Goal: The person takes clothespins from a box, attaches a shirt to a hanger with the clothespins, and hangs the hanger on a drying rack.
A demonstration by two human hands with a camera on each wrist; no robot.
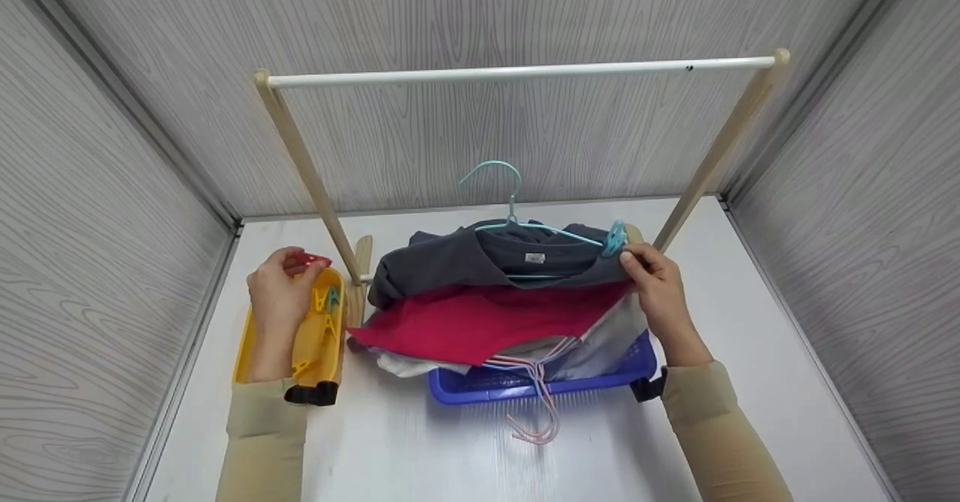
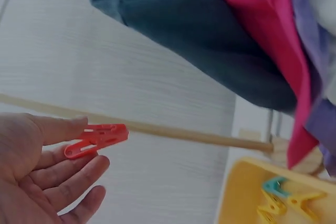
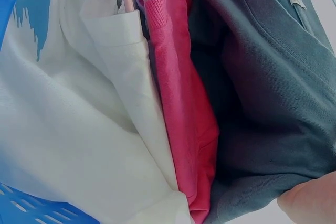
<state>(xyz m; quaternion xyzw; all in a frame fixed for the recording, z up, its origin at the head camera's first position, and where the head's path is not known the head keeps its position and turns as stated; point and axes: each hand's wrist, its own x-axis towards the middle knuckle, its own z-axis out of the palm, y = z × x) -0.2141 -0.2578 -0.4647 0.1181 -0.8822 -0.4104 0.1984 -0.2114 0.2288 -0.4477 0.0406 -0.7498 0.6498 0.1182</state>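
Observation:
My left hand [image 1: 281, 292] pinches a red clothespin [image 2: 100, 139] between thumb and fingers, above the yellow tray [image 1: 244, 352]. My right hand [image 1: 660, 292] grips the shoulder of a dark grey shirt [image 1: 435, 262], close beside a light blue clothespin [image 1: 615, 238] clipped there. A mint-green hanger [image 1: 514, 200] sits inside the shirt's neck, its hook pointing up. Under the grey shirt lies a red garment [image 1: 450, 326], with white clothing [image 3: 84, 119] next to it in the right wrist view.
A blue basket [image 1: 480, 395] holds the clothes, with pink and blue hangers [image 1: 544, 404] sticking out in front. Several yellow and green clothespins [image 2: 278, 198] lie in the yellow tray. A rack with a white rail [image 1: 517, 73] and wooden legs [image 1: 311, 175] stands behind.

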